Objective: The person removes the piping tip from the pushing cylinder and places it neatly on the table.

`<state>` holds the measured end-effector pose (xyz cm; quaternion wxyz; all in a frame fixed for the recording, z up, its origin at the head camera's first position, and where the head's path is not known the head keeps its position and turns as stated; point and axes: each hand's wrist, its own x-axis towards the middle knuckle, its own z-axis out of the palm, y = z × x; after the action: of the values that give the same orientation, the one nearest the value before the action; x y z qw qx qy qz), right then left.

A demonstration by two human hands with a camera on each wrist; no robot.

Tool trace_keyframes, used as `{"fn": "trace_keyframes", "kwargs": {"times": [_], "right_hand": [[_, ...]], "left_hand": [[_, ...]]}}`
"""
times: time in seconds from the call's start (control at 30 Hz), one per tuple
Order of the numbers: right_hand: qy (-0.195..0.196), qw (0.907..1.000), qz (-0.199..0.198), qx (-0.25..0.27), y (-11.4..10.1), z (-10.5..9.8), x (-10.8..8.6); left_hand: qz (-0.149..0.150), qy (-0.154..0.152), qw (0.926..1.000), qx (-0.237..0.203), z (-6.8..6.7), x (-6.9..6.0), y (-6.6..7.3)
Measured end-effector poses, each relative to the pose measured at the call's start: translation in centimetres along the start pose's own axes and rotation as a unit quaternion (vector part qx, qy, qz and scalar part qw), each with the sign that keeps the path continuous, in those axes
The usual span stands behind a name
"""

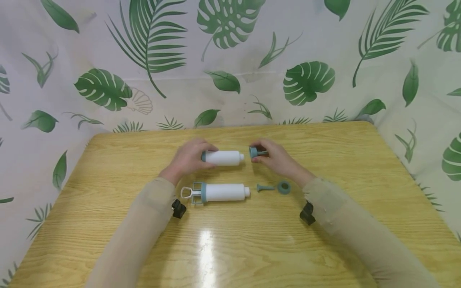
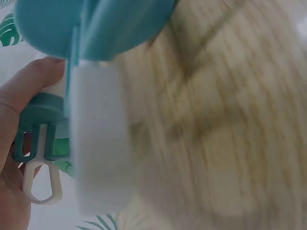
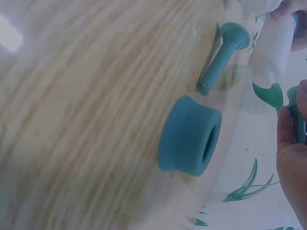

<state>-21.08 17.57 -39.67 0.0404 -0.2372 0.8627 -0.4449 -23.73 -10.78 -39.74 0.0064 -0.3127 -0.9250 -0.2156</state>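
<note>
My left hand [image 1: 189, 158] grips a white syringe-like pump [image 1: 223, 158] by its teal collar end, the narrow white tip facing right. In the left wrist view, its teal grip frame and white pull ring [image 2: 43, 184] show beside the palm. My right hand [image 1: 275, 157] pinches a teal nozzle cap [image 1: 253, 152] with a thin stem, held just right of that tip and apart from it. In front, a second similar white pump [image 1: 226, 192] lies on the table. Right of it lie a teal flared nozzle [image 1: 265, 187] and a teal ring cap [image 1: 283, 187].
The parts lie on a wood-grain table [image 1: 252, 248]. A pale curtain with green leaves [image 1: 252, 84] stands behind the table and along both sides. Each wrist carries a small black camera.
</note>
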Motion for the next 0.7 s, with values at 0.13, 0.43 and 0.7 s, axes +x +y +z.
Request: {"fn": "trace_keyframes", "kwargs": {"times": [0.13,0.43,0.7], "right_hand": [[-0.010,0.9999,-0.005,0.008,0.3,0.0,-0.1],[-0.018,0.9998,0.007,0.002,0.4,0.0,-0.2],[-0.023,0.9996,0.012,0.010,0.5,0.3,-0.2]], "left_hand": [[-0.003,-0.018,0.9998,-0.002,0.4,0.3,-0.2],[-0.007,-0.036,0.9992,-0.017,1.1,0.5,-0.3],[-0.025,-0.052,0.9974,-0.042,1.5,0.5,-0.5]]}}
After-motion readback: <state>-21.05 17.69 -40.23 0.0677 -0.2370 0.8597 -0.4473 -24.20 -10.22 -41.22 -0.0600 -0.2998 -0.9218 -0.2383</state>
